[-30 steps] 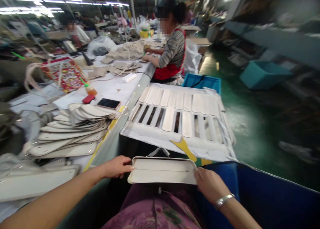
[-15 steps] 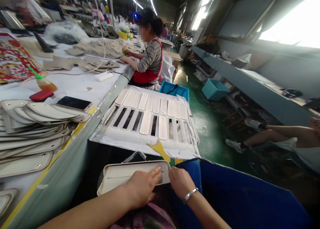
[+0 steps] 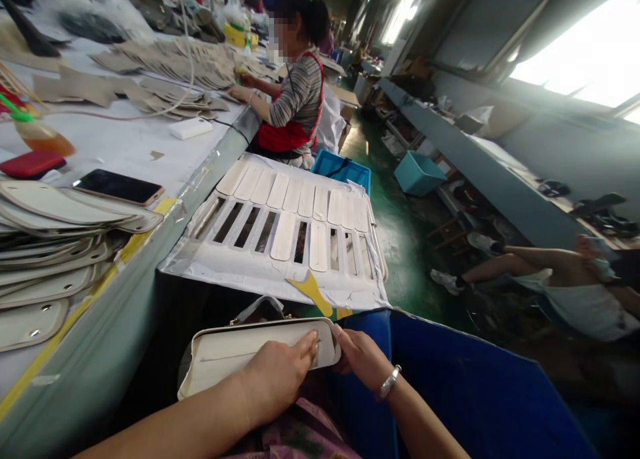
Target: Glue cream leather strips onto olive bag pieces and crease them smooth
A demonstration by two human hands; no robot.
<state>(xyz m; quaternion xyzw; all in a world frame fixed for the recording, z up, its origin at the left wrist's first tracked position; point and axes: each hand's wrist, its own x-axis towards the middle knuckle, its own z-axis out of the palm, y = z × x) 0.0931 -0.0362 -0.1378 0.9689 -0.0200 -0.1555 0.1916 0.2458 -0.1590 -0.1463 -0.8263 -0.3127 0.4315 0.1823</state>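
A cream bag (image 3: 225, 355) lies on my lap with its long flat, round-cornered side up. A strap (image 3: 257, 307) with small metal fittings sticks up behind its far edge. My left hand (image 3: 283, 372) lies across this flat face, fingers stretched toward the right end; its thumb is hidden. At that rounded right end, my right hand (image 3: 363, 359) pinches the bag's edge, thumb on top and the other fingers largely out of sight below. Just beyond the bag, a yellow Y-shaped piece (image 3: 311, 292) rests on the near edge of a white slotted rack (image 3: 220, 272).
Cream strips (image 3: 284, 235) lie on the rack. On the left table (image 3: 155, 142) are stacked cream panels (image 3: 55, 259), a phone (image 3: 119, 187) and a bottle (image 3: 43, 137). A blue bin (image 3: 465, 379) stands at my right. A co-worker (image 3: 300, 99) sits beyond; another person's legs (image 3: 500, 265) extend at right.
The camera view has shifted, so the table and rack sit further left. My right hand has turned slightly, its thumb now showing on the bag's edge. My left hand stays on the flat face.
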